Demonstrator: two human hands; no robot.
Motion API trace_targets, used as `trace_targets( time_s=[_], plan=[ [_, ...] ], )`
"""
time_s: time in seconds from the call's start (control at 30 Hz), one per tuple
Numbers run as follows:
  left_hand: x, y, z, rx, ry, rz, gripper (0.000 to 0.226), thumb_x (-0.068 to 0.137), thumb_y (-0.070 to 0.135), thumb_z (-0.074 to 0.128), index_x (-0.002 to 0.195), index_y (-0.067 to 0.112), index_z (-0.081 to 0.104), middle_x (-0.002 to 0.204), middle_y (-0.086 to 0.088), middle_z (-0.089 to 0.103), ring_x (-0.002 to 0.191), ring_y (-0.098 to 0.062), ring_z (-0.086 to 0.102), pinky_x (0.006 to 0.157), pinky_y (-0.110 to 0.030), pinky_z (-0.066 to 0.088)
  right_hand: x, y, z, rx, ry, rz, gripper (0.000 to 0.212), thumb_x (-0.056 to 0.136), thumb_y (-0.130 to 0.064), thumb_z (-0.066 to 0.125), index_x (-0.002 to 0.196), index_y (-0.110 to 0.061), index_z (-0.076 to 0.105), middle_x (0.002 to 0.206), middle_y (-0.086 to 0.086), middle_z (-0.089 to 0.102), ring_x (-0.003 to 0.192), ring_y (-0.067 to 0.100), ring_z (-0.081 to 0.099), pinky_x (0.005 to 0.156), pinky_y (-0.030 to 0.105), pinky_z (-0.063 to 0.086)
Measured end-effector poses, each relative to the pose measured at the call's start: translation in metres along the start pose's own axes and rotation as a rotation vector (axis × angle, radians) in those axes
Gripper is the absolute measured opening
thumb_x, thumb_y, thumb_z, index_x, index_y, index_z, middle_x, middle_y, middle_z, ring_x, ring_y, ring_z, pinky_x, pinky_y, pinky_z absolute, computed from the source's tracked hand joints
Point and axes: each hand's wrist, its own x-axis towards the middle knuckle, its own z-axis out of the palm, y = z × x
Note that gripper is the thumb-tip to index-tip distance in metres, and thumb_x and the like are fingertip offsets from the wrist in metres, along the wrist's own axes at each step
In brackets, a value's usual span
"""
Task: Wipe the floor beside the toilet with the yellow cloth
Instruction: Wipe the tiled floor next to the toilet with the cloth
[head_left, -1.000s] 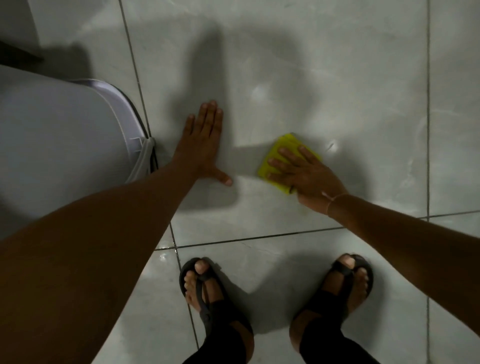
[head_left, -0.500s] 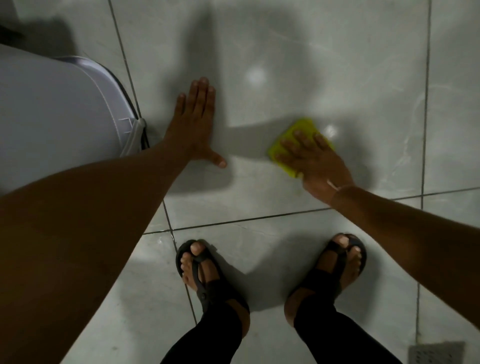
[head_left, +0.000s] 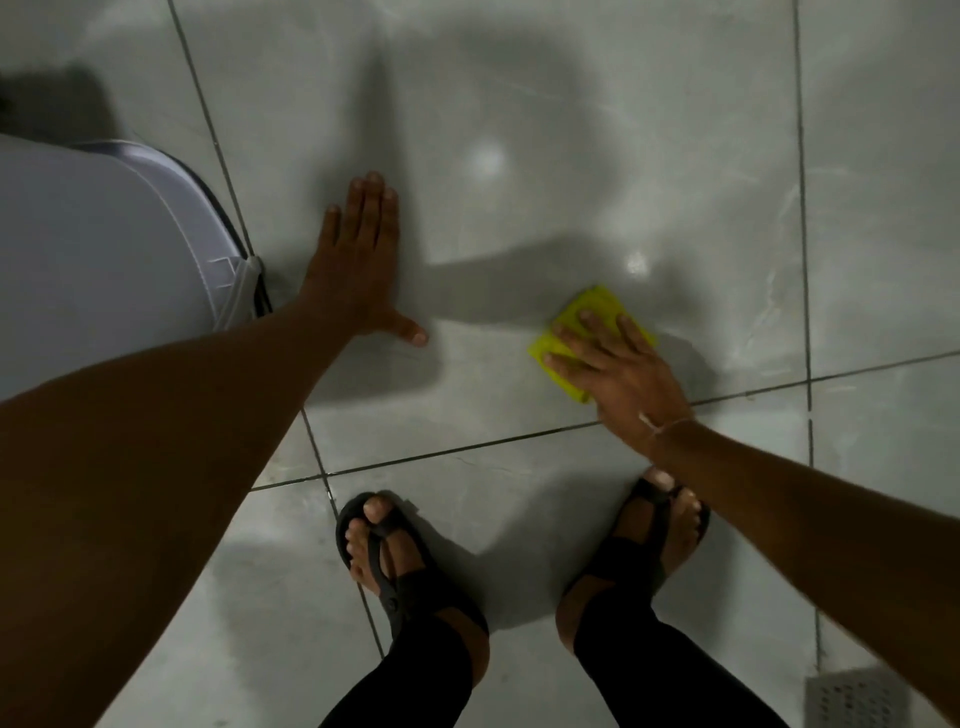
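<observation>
Head view: right hand (head_left: 628, 379), fingers (head_left: 571, 364) spread flat, presses the yellow cloth (head_left: 597, 301) on the floor (head_left: 571, 130). Cloth has slid right since a second ago, farther from the toilet (head_left: 104, 249). Left hand (head_left: 353, 270) stays flat, bracing. Probably mid-stroke.

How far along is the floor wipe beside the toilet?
Done: unclear; the glossy floor shows no distinct wiped patch. In hand: the right hand presses the yellow cloth flat on it. Left: likely the strip by the toilet, where the left hand rests flat.
</observation>
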Motion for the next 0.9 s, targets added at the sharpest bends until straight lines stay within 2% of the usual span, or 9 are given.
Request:
trace_targets(
  time_s=[0.1,0.27,0.37,0.47,0.57,0.67,0.73,0.83,0.9],
  plan=[
    [0.001,-0.001,0.003,0.013,0.009,-0.001,0.167,0.032,0.093,0.059,0.151,0.0,-0.011,0.161,-0.025,-0.015,0.15,-0.038,-0.013,0.121,-0.057,0.002,0.015,-0.036,0.0,0.109,0.002,0.141,0.076,0.065,0.001,0.06,0.135,-0.026,0.051,0.15,0.004,0.042,0.14,0.039,0.03,0.112,0.063,0.023],
    [0.005,0.0,0.005,0.023,0.015,0.0,0.167,0.03,0.094,0.057,0.15,0.002,-0.013,0.162,-0.024,-0.014,0.15,-0.038,-0.012,0.121,-0.058,0.005,-0.038,-0.003,0.005,-0.003,-0.036,-0.226,0.06,0.079,-0.008,0.035,0.13,-0.032,0.056,0.143,-0.003,0.051,0.134,0.03,0.043,0.107,0.061,0.035],
    [0.004,-0.002,0.005,0.028,0.013,-0.015,0.167,0.029,0.092,0.058,0.15,0.003,-0.014,0.162,-0.023,-0.013,0.15,-0.038,-0.011,0.12,-0.058,0.005,-0.052,0.026,0.0,0.09,-0.043,0.051,0.074,0.069,0.005,0.05,0.134,-0.032,0.052,0.147,-0.001,0.046,0.14,0.033,0.033,0.112,0.059,0.029],
    [0.003,-0.001,0.004,0.018,0.009,-0.004,0.166,0.031,0.092,0.058,0.151,0.002,-0.012,0.162,-0.024,-0.012,0.15,-0.038,-0.011,0.12,-0.058,0.005,-0.026,0.0,-0.005,0.229,-0.027,0.37,0.08,0.065,0.005,0.057,0.138,-0.027,0.048,0.152,0.004,0.039,0.144,0.037,0.022,0.115,0.058,0.019],
    [0.003,0.0,0.003,0.021,-0.004,-0.017,0.166,0.031,0.091,0.059,0.151,0.001,-0.011,0.162,-0.024,-0.011,0.15,-0.039,-0.009,0.119,-0.058,0.006,-0.027,-0.024,0.002,0.282,-0.05,0.205,0.08,0.065,0.002,0.056,0.139,-0.028,0.046,0.152,0.001,0.037,0.144,0.037,0.021,0.116,0.06,0.016],
    [0.002,0.003,0.0,0.011,-0.026,-0.033,0.167,0.032,0.088,0.064,0.151,0.001,-0.012,0.162,-0.023,-0.014,0.15,-0.037,-0.013,0.12,-0.057,0.005,-0.062,0.002,0.005,0.201,-0.052,0.063,0.083,0.062,0.004,0.061,0.136,-0.03,0.05,0.148,-0.001,0.044,0.14,0.036,0.03,0.112,0.06,0.024],
    [0.001,0.005,-0.001,0.008,-0.021,-0.027,0.166,0.033,0.086,0.068,0.151,0.001,-0.012,0.162,-0.023,-0.014,0.15,-0.036,-0.013,0.121,-0.057,0.004,-0.071,0.025,0.004,0.206,-0.054,0.222,0.089,0.06,0.008,0.062,0.138,-0.031,0.046,0.151,0.0,0.039,0.143,0.036,0.025,0.114,0.058,0.024],
    [-0.001,0.005,0.0,0.017,-0.002,-0.025,0.165,0.034,0.083,0.071,0.152,0.0,-0.009,0.162,-0.024,-0.01,0.151,-0.037,-0.01,0.12,-0.057,0.007,-0.043,0.031,-0.003,0.29,0.017,0.684,0.087,0.069,0.007,0.056,0.144,-0.031,0.034,0.158,0.002,0.027,0.147,0.034,0.011,0.116,0.055,0.023],
    [-0.001,0.005,0.001,0.031,0.004,-0.025,0.165,0.032,0.085,0.068,0.152,-0.001,-0.008,0.162,-0.025,-0.008,0.151,-0.039,-0.007,0.119,-0.058,0.009,-0.021,0.02,-0.006,0.326,0.063,0.757,0.087,0.068,0.006,0.055,0.146,-0.028,0.033,0.158,0.005,0.026,0.146,0.038,0.011,0.115,0.059,0.021]
  ],
)
